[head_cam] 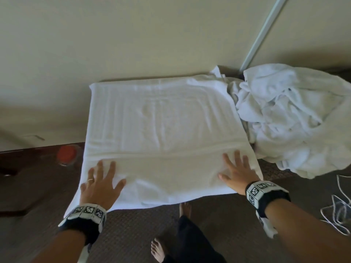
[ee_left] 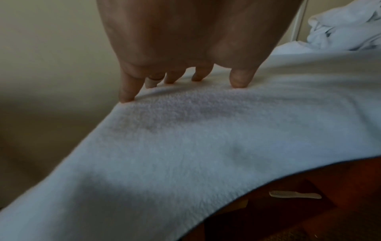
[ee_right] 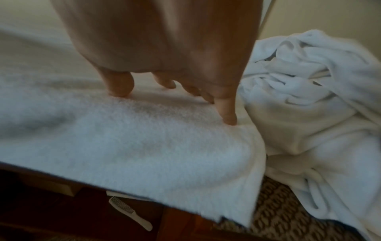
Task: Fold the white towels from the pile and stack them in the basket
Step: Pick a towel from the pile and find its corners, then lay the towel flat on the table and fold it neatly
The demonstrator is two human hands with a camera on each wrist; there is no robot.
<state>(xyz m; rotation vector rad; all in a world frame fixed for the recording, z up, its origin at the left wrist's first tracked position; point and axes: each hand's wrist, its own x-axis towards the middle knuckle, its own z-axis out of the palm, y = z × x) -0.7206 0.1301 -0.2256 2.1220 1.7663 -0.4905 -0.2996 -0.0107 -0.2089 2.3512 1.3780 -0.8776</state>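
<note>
- The left hand (head_cam: pixel 101 184) lies flat with fingers spread, palm down on the near left part of a flat white terry towel (head_cam: pixel 163 133); a ring shows on one finger.
- In the left wrist view the fingertips (ee_left: pixel 239 81) press into the towel's pile (ee_left: pixel 206 138).
- The right hand (head_cam: pixel 236 172) lies flat too, fingers spread, palm down on the near right part of the same towel.
- In the right wrist view its fingertips (ee_right: pixel 228 119) dent the towel (ee_right: pixel 123 130) close to its right edge.
- Neither hand grips or pinches anything.
- Both forearms reach forward, each with a dark wristband bearing black-and-white square markers (head_cam: pixel 263 191).
- The towel's near edge hangs over the front of the surface beneath both wrists.
- Just right of the right hand sits a rumpled pile of white towels (head_cam: pixel 296 118), touching the flat towel's right edge.
- Left of the left hand stands a clear container with an orange-red lid (head_cam: pixel 66 154).
- Below the towel's hanging edge lies a white plastic comb (ee_right: pixel 129 212).
- No basket can be made out.
</note>
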